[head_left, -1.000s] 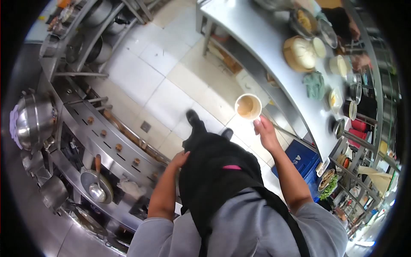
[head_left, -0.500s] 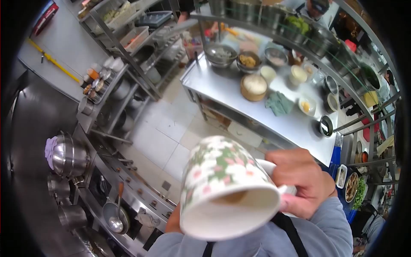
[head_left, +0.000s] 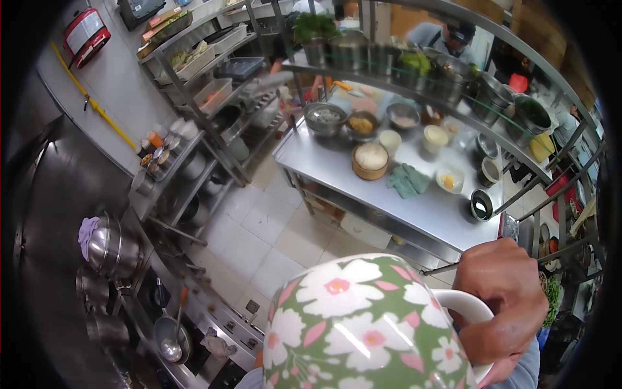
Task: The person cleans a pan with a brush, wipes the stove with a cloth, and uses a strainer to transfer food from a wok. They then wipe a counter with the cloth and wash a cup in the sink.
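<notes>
Close to the camera, a floral mug (head_left: pixel 369 324) fills the bottom middle of the head view, green with white and pink flowers. It is tilted so that its patterned side and base edge face the camera; its opening is hidden. My right hand (head_left: pixel 502 301) is closed around the mug's white handle (head_left: pixel 468 308). Only a sliver of skin and sleeve shows to the left of the mug, and my left hand itself cannot be seen.
A steel table (head_left: pixel 311 155) holds bowls, a bamboo steamer (head_left: pixel 370 165) and a green cloth (head_left: pixel 408 180). At left, a stove carries steel pots (head_left: pixel 110 249) and a pan (head_left: pixel 184 347) with a ladle. Shelving (head_left: pixel 214 123) stands behind; other people work beyond the table.
The mug has come up nearer the camera and tipped, so its opening no longer shows. My right hand has risen with it, and the head view has shifted.
</notes>
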Demonstrator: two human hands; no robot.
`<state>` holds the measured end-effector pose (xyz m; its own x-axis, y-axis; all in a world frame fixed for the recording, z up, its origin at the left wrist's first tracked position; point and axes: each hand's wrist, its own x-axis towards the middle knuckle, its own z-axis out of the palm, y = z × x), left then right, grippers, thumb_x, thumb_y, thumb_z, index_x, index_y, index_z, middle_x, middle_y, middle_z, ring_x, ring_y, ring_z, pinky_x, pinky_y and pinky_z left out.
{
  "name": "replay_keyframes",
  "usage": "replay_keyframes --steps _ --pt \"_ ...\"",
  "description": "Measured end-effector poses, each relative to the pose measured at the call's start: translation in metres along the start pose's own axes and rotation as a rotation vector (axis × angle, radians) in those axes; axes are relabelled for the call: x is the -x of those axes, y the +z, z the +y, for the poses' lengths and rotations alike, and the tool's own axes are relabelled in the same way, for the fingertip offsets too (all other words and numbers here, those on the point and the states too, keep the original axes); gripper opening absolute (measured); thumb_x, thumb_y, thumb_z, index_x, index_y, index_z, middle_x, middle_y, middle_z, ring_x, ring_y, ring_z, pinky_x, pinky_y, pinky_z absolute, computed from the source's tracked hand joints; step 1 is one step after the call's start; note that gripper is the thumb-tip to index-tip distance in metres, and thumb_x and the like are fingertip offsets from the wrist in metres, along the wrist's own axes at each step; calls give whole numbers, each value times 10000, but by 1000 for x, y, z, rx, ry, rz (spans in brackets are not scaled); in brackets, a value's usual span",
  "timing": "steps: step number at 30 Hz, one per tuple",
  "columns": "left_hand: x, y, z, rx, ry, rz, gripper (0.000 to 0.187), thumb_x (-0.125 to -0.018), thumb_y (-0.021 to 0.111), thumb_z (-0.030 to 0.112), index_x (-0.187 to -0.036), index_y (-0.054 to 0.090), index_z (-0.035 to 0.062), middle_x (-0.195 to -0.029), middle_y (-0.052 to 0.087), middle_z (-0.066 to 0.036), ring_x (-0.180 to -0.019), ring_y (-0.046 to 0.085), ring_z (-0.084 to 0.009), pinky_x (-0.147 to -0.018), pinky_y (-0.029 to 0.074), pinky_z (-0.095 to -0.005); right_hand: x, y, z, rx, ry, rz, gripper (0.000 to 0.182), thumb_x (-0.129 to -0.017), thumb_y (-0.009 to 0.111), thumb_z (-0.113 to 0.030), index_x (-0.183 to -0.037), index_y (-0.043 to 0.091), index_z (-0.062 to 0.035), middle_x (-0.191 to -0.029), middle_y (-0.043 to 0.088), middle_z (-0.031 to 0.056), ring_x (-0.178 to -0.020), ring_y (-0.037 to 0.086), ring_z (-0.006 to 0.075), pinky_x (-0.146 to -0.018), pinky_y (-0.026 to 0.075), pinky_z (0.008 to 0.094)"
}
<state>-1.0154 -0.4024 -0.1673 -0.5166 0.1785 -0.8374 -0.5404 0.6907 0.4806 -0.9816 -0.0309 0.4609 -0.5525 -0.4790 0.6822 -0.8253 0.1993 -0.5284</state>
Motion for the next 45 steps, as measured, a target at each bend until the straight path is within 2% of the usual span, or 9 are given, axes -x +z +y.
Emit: replay_keyframes --steps 1,5,7,10,23,25,29,32,45 --pt "0 0 2 1 -4 -2 582 -926 540 430 -1385 480 78 -1206 620 -173 -987 632 -288 -692 557 -407 -1 -1 -3 -17 -19 1 439 -879 638 -458 -728 552 -55 -576 441 82 -411 383 166 -362 221 318" --pt "-1 4 12 -6 -6 -8 571 -929 536 424 -1382 484 80 -1205 620 -169 -990 631 -285 -701 556 -407 3 -7 -7 12 -76 32 466 -882 630 -466 -714 544 -41 -568 435 69 -412 376 168 -366 218 314" --pt "-3 5 17 -6 -5 -10 565 -931 534 421 -1380 485 81 -1205 621 -168 -992 631 -284 -705 555 -407 6 -7 -7 85 -78 129 401 -867 650 -470 -670 584 -127 -543 473 20 -383 391 119 -357 241 244" --pt "-6 5 26 -18 -3 -16 557 -933 530 416 -1377 488 82 -1204 621 -165 -995 631 -282 -712 555 -407 6 -7 -11 134 -92 213 406 -880 628 -468 -665 563 -130 -540 457 8 -385 370 107 -360 228 241" --pt "-18 -1 59 -45 -6 -39 523 -944 516 397 -1366 500 89 -1202 624 -154 -1006 630 -273 -740 551 -407 -7 -23 -27 195 -171 217 399 -874 635 -461 -686 576 -113 -545 468 30 -382 383 128 -356 252 252" --pt "-19 -2 63 -45 -8 -40 518 -946 514 394 -1364 502 90 -1202 624 -153 -1007 630 -272 -745 550 -407 -13 -32 -32 168 -220 57 464 -888 624 -461 -717 542 -38 -569 437 70 -410 369 170 -368 221 316" --pt "-20 -3 68 -54 -9 -43 507 -949 509 389 -1361 506 92 -1201 625 -149 -1011 629 -269 -754 549 -408 -15 -29 -32 195 -223 39 453 -899 611 -460 -739 543 -42 -567 438 74 -406 366 177 -369 225 321" --pt "-22 -3 71 -53 -10 -53 500 -951 506 384 -1358 509 94 -1200 626 -147 -1013 629 -267 -760 549 -408 -13 -18 -25 283 -247 265 373 -875 633 -443 -712 577 -113 -545 464 25 -381 390 127 -355 266 253" --pt "-24 -2 81 -68 -8 -65 468 -962 492 365 -1347 521 100 -1198 629 -136 -1024 628 -259 -789 545 -408 -19 -21 -32 283 -280 255 324 -870 636 -406 -739 572 -116 -550 448 8 -381 386 117 -357 278 249"
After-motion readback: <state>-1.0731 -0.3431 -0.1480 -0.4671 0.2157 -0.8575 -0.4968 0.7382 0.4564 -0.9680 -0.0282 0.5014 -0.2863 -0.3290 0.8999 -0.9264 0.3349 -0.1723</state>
